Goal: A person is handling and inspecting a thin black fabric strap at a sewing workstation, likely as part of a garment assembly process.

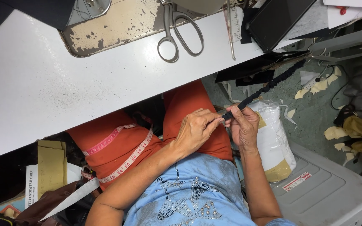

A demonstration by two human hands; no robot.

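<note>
hands meet just past the desk's (42, 88) near edge, above my lap, both pinched on one end of a black gathered elastic strip (269, 87). my left hand (195, 129) has its fingers curled in, thumb and fingertips nipping the strip's tip; my right hand (244, 125) is closed round the strip just beside it, so the two hands touch. from there the strip runs up and away toward the desk's right corner, where it disappears among dark fabric. i judge the step in hand to be working the strip's end between the fingertips, and any further handling calls for a steady pinch so the stretchy end does not slip. a pink and white measuring tape (120, 152) lies over my orange-clad thigh. steel tailor's scissors (177, 31) rest on the desk's far edge, well apart from the hands.
</note>
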